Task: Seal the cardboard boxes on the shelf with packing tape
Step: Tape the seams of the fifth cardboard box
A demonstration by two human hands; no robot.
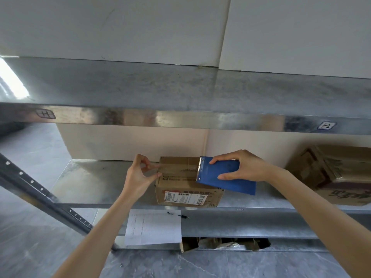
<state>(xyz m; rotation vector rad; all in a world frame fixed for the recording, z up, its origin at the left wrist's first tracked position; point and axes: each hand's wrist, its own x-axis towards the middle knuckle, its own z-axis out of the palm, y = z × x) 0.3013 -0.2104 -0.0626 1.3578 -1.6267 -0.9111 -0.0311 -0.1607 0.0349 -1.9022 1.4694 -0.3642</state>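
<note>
Left grip [140, 175] pinches the clear tape [176, 167] at the left top edge of the small cardboard box [186, 191] on the shelf [96, 183]. Right grip [248, 167] clasps the blue tape dispenser [226, 177], toothed blade over the box top. Second box [337, 177] sits well right; a paper sheet [153, 227] and pen [178, 215] lie on the level below.
</note>
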